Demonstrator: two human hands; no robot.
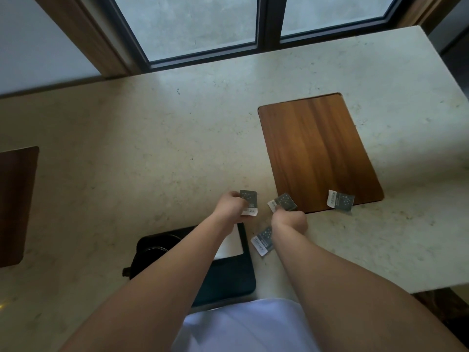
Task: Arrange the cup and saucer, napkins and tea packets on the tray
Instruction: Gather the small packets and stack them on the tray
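A: While reaching from 6 o'clock over the black tray [228,280], left hand [229,205] knuckles-up, fingers curled round a grey tea packet [249,201] with a white end strip. Packet held above the counter at 12 o'clock of the tray.

B: Right hand [290,219]?

A: Fist-like, fingers pinching a second tea packet [283,202] at 12 o'clock of the hand, just off the near left corner of the wooden inlay [317,151]. Forearms bare, both extended.

B: Loose packets?

A: Third packet [262,241] flat on the counter, partly hidden under the right wrist, at 3 o'clock of the tray. Fourth packet [340,201] lying across the inlay's near edge, slightly crumpled foil look.

B: Surfaces?

A: Pale speckled stone counter [152,138], matte. Inlay: rounded rectangle, brown grain. Tray: dark, rounded corners, carrying a white napkin [232,242] and a dark cup [154,250], mostly covered by the left arm. Saucer: cannot tell.
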